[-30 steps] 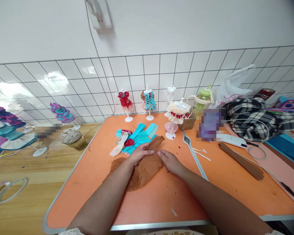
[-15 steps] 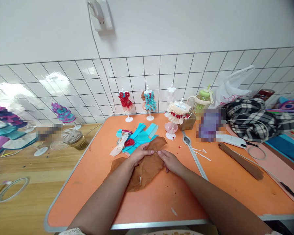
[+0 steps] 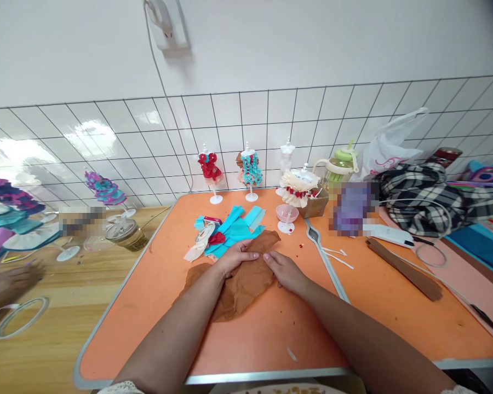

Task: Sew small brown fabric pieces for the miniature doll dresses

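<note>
A piece of thin brown fabric [image 3: 242, 287] lies crumpled on the orange table [image 3: 378, 306]. My left hand [image 3: 235, 257] rests on its upper part, fingers curled over the cloth. My right hand [image 3: 285, 271] presses on the same fabric just to the right, fingertips almost meeting the left hand's. Just beyond the hands lie turquoise fabric strips [image 3: 234, 230] with a small red flower [image 3: 216, 238] and a tape roll [image 3: 204, 234].
Small mannequin stands in red [image 3: 210, 171] and turquoise [image 3: 251, 171] dresses stand at the table's back by the tiled wall. A pink cup [image 3: 287, 214], a metal strip [image 3: 326, 261], a brown strip [image 3: 405, 269], checked cloth [image 3: 427, 200] lie right. Another person's hand [image 3: 6, 284] shows at far left.
My hands stay on the brown fabric, shifting only slightly. Another person's hand has come into view at the far left over the wooden surface.
</note>
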Motion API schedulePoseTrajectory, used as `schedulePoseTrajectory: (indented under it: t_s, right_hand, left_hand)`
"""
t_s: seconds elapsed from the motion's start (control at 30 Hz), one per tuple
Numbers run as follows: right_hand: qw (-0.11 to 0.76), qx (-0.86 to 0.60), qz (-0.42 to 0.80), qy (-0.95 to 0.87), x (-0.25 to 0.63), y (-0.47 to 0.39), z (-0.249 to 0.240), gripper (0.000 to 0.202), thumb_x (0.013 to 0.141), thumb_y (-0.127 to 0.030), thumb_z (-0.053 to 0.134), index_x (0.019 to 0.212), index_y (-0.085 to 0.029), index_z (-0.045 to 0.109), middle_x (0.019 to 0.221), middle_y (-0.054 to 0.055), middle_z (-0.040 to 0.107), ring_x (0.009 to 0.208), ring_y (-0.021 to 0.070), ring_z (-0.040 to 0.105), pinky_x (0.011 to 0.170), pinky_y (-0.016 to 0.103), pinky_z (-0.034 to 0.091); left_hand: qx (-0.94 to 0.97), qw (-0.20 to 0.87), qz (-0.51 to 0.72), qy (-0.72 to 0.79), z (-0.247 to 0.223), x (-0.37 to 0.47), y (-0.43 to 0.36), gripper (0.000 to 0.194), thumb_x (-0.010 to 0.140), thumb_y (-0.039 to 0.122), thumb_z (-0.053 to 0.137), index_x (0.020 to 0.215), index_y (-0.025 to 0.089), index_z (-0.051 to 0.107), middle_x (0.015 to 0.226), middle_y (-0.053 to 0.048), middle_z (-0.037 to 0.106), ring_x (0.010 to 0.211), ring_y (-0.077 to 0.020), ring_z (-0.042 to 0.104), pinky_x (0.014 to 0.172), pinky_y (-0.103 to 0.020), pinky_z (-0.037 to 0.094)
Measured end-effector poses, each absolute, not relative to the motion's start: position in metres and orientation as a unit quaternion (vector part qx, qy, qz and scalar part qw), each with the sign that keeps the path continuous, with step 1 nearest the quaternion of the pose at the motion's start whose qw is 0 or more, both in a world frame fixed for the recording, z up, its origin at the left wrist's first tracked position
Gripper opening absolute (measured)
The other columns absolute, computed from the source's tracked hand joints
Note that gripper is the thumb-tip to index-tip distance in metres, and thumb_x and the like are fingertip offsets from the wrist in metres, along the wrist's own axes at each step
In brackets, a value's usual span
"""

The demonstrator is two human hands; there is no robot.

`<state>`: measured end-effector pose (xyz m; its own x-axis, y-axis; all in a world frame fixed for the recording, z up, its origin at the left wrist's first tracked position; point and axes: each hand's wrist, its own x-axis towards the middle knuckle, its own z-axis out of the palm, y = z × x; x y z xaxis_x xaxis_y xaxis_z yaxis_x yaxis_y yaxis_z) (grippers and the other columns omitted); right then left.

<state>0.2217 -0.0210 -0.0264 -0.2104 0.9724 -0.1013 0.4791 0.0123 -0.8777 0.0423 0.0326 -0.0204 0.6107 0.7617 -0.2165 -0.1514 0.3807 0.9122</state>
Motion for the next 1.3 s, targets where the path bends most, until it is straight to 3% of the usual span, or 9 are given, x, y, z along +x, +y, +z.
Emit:
schedulePoseTrajectory:
  t_s: [0.27,0.53,0.83,1.1,1.3]
  right_hand:
    - [0.306,-0.571,0.4,-0.649,0.2152,-0.0211,-0.03,0.042,0.089,-0.056,0.031,0.073,-0.021,0.047,0.068,0.0,0.054,0.059,0.0138,0.051,0.051,0.023,0.034]
    - [0.325,-0.558,0.401,-0.65,0.2171,-0.0187,-0.0291,0.04,0.089,-0.054,0.031,0.079,-0.02,0.05,0.071,0.001,0.056,0.064,0.0153,0.054,0.051,0.024,0.037]
    - [0.317,-0.57,0.423,-0.63,0.2186,-0.0191,-0.0292,0.043,0.088,-0.058,0.031,0.079,-0.02,0.051,0.072,0.001,0.057,0.063,0.0153,0.054,0.051,0.025,0.039]
    - [0.318,-0.563,0.442,-0.622,0.2178,-0.0194,-0.0323,0.044,0.088,-0.057,0.032,0.079,-0.019,0.052,0.074,0.002,0.059,0.067,0.0159,0.057,0.054,0.025,0.04]
    - [0.329,-0.559,0.442,-0.62,0.218,-0.0186,-0.0334,0.044,0.088,-0.057,0.032,0.079,-0.019,0.052,0.074,0.002,0.059,0.065,0.0154,0.056,0.051,0.024,0.04]
  left_hand:
    - [0.472,0.767,0.299,0.316,-0.0192,0.0448,0.0323,0.052,0.063,0.022,0.078,0.111,0.015,0.062,0.108,-0.011,0.067,0.092,-0.0252,0.065,0.08,-0.033,0.048]
    - [0.411,0.76,0.364,0.347,-0.0232,0.0432,0.0326,0.029,0.068,0.032,0.075,0.09,0.015,0.064,0.086,-0.007,0.07,0.072,-0.0186,0.066,0.068,-0.028,0.048]
    - [0.412,0.763,0.345,0.36,-0.0243,0.0434,0.0333,0.03,0.07,0.032,0.073,0.093,0.014,0.066,0.086,-0.008,0.071,0.071,-0.018,0.066,0.069,-0.028,0.049]
    - [0.443,0.764,0.317,0.347,-0.0248,0.0428,0.0339,0.045,0.063,0.03,0.078,0.102,0.013,0.065,0.089,-0.01,0.071,0.073,-0.0207,0.067,0.071,-0.031,0.049]
    - [0.438,0.762,0.322,0.351,-0.0271,0.043,0.035,0.041,0.064,0.029,0.077,0.1,0.013,0.065,0.091,-0.01,0.071,0.075,-0.0206,0.067,0.072,-0.031,0.048]
